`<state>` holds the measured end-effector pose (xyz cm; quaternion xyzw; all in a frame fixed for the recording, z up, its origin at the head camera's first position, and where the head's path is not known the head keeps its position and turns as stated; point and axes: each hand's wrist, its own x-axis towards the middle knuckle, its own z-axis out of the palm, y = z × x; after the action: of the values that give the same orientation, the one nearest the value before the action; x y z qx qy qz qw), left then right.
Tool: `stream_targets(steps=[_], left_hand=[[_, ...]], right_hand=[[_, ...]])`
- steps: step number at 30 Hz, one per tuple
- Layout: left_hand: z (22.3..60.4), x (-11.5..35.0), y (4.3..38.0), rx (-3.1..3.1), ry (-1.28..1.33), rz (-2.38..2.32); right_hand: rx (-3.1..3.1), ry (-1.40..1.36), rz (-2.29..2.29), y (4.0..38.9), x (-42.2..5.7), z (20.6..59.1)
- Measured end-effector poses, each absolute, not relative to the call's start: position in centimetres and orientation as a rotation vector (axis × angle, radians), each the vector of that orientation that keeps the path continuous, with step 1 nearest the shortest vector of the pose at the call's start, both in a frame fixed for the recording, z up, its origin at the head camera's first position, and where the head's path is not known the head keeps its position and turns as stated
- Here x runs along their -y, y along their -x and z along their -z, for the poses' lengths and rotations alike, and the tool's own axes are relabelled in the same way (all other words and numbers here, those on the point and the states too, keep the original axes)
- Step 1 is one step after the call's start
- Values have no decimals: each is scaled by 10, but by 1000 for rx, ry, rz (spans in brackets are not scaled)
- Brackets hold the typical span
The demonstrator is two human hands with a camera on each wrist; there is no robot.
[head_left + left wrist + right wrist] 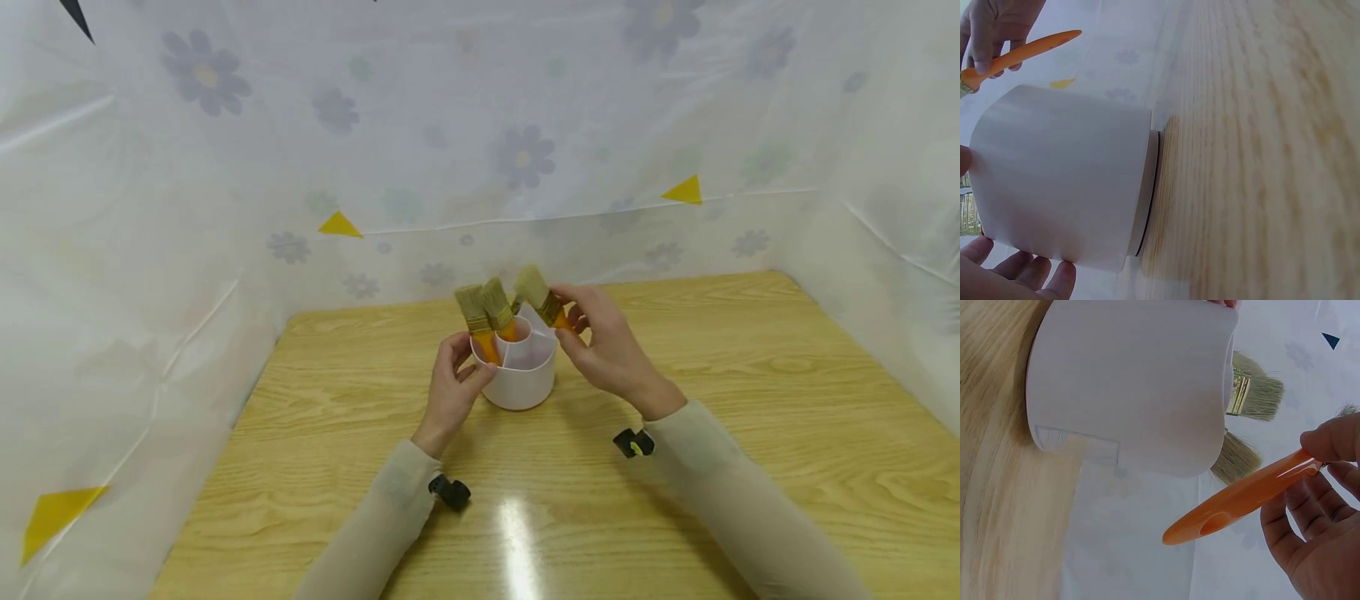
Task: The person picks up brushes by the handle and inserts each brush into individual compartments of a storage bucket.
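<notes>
A white round divided holder [521,390] stands on the wooden table. My left hand [448,390] grips its left side, with the thumb near the rim and several fingertips against the wall in the left wrist view. Over the holder's right side, my right hand [609,346] pinches a flat paintbrush [534,287] near its metal ferrule, bristles up. Its orange handle [1241,501] points down outside the holder wall in the right wrist view. Inside the holder stand other orange-handled paintbrushes [474,308], bristles up; one behind is mostly hidden.
The wooden table [300,467] stretches out around the holder. Behind it hangs a pale flowered curtain [420,150] with yellow triangles, and similar sheeting [112,292] closes off the left and right sides. Small black devices [450,492] sit at both wrists.
</notes>
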<state>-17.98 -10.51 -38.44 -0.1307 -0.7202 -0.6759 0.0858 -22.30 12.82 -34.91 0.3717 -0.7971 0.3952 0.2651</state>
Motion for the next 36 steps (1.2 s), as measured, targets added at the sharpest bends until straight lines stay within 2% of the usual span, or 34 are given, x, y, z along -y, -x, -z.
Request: stream_targets(steps=[36], left_hand=[[386, 105, 180, 2156, 474, 2009]], right_hand=[[1984, -1136, -1307, 219, -85, 325]])
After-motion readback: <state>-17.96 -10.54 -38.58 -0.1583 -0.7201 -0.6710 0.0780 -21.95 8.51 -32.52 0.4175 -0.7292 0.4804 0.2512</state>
